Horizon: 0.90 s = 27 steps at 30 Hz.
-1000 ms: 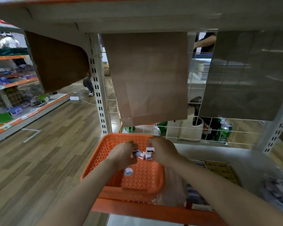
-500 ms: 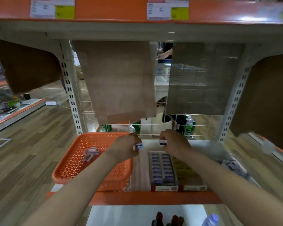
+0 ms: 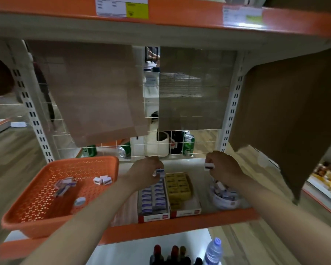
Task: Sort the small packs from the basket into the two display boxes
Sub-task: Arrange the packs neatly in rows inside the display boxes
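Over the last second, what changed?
Both hands left the orange perforated plastic basket and moved right, each pinching a small white pack. The left hand is over the red-fronted display box of blue packs; the right hand over a round white tub. The basket stayed put.

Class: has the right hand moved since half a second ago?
Yes. The right hand, pinching a pack, went right: it was behind the yellow box and is now right of it, above the tub.
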### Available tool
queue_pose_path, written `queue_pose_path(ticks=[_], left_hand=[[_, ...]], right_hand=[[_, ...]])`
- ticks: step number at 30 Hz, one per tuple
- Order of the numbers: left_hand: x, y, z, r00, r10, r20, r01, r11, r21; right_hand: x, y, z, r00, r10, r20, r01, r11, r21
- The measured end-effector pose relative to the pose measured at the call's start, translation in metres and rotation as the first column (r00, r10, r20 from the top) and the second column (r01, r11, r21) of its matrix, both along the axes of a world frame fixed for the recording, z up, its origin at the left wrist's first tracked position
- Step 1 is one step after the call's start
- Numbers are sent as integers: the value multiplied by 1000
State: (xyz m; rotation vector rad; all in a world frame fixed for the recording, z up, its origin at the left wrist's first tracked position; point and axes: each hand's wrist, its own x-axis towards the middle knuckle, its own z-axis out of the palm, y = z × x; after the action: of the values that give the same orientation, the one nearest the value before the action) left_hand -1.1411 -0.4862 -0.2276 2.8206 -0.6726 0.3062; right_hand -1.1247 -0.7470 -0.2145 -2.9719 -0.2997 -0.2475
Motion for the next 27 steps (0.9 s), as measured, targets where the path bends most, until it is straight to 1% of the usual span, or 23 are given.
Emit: queue_pose_path(ticks=[5,9,12,18,22,24,27], left_hand=[[7,-21,-6,999,-49,-5,49,999,-12],[13,-34,-12,997,-80,-21,79,996,-41],[16,-43,-15,996,-92,-18,92,995,-29],[17,-47,-17,993,-108,-36,108,994,1],[15,-43,-17,995,-82,-56,80,996,-29],[13,-42,-16,995,-69,-68,66,997,-47],[9,-43,-12,993,-73,-90,67,996,-65]], right_hand=[[0,-38,-4,994,-109,-16,109,994,-3],[-2,-57,-12,988,-149,-39,148,989,-29],[3,-62,-19,985,-165,-51,166,986,-1],[11,-56,-34,991,-124,-56,130,985,116],[8,-38,-33,997,-69,34,63,985,160],[4,-24,-30,1000,-4,30,-3,975,221],[-2,1,-29,982,186,-4,-176,933,313]])
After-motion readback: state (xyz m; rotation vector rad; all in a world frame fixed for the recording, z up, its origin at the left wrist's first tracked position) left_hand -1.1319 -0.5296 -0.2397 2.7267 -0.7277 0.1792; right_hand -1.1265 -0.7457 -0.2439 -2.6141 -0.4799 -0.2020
